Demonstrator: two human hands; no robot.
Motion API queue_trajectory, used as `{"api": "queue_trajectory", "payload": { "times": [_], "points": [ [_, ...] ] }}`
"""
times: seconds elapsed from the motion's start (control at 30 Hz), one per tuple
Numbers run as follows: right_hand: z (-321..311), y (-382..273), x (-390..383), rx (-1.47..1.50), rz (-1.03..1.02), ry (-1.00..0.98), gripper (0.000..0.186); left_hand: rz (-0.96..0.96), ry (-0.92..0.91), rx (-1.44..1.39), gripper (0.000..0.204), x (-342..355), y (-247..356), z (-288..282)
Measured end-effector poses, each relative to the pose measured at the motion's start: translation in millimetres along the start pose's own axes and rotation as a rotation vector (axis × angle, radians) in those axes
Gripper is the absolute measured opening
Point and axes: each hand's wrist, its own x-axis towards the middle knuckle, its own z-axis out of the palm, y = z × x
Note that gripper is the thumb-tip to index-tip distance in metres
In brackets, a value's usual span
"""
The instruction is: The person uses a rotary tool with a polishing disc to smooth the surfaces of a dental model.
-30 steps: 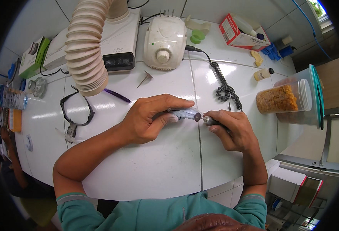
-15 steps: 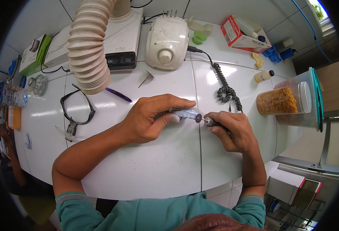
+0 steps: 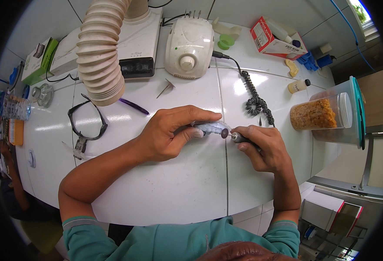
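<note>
Resting on the white tiled worktop, the left hand clenches a bluish cast; the right hand grasps a handpiece, its disc touching the cast. Extraction hose, control unit and glasses lie behind.

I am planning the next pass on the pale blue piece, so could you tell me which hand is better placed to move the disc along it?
Probably the right hand: it holds the rotary handpiece, whose dark disc sits against the pale blue piece. The left hand is taken up gripping that piece.
</note>
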Motion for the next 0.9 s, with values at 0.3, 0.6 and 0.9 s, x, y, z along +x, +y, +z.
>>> {"api": "queue_trajectory", "payload": {
  "times": [0.3, 0.6, 0.9],
  "points": [
    [2, 3, 0, 0.022, -0.007, 0.019, 0.030, 0.008, -0.001, 0.008, 0.054, 0, 0, 0],
    [2, 4, -1, 0.013, -0.007, 0.008, 0.031, 0.010, -0.005, 0.010, 0.053, 0, -1, -1],
    [4, 8, -2, 0.013, -0.030, 0.059, 0.034, -0.096, -0.022, -0.017, 0.047, 2, 8, -7]
  ]
}}
